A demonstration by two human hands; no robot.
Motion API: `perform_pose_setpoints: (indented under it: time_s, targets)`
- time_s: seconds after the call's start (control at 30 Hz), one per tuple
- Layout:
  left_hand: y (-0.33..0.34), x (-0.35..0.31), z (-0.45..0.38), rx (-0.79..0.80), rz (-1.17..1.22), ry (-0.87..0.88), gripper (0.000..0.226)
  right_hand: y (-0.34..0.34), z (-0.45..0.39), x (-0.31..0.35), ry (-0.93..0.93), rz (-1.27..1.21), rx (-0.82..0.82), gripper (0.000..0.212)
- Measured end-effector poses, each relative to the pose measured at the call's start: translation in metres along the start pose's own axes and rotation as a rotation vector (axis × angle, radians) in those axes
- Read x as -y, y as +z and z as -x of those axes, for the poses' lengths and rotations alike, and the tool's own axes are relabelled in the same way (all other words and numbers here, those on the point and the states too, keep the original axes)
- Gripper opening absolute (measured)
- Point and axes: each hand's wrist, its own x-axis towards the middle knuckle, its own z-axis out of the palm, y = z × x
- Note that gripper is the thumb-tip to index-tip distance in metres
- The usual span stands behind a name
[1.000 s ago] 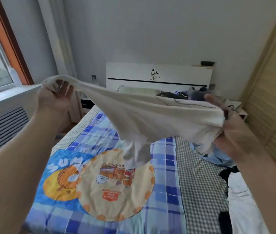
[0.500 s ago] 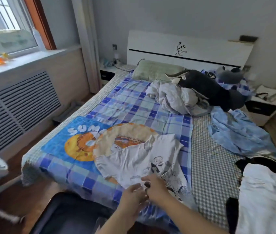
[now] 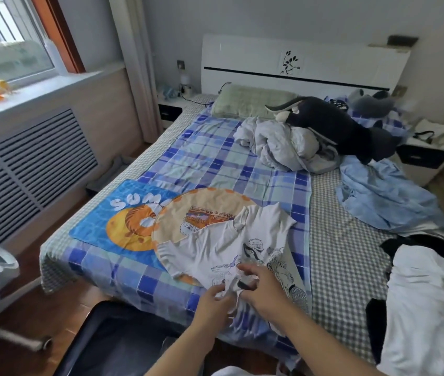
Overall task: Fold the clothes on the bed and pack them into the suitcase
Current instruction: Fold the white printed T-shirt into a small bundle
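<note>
On bed [image 3: 215, 158]: both hands [image 3: 212, 299] pinch white T-shirt [image 3: 215, 248] hem

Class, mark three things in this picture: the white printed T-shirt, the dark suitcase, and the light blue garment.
white printed T-shirt [image 3: 215, 248], head view, plain chest area.
dark suitcase [image 3: 123, 340], head view, dark inside panel.
light blue garment [image 3: 383, 196], head view, middle of the crumpled cloth.

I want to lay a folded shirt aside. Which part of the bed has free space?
The plaid sheet is bare between the green pillow, the round cushion and the grey heap. The right side is crowded: blue cloth, white clothes.
</note>
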Motion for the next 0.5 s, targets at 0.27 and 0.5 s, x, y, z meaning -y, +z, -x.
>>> perform_pose_setpoints:
  time_s: [0.27, 0.5]
  targets:
    - [-0.014, -0.065, 0.009, -0.328, -0.052, 0.237, 0.024, -0.024, -0.003, 0.006, -0.029, 0.117, -0.007, 0.055]
    - [0.000, -0.086, 0.035, -0.176, -0.326, 0.489, 0.025, -0.024, -0.008, 0.015, -0.060, 0.318, 0.143, 0.018]
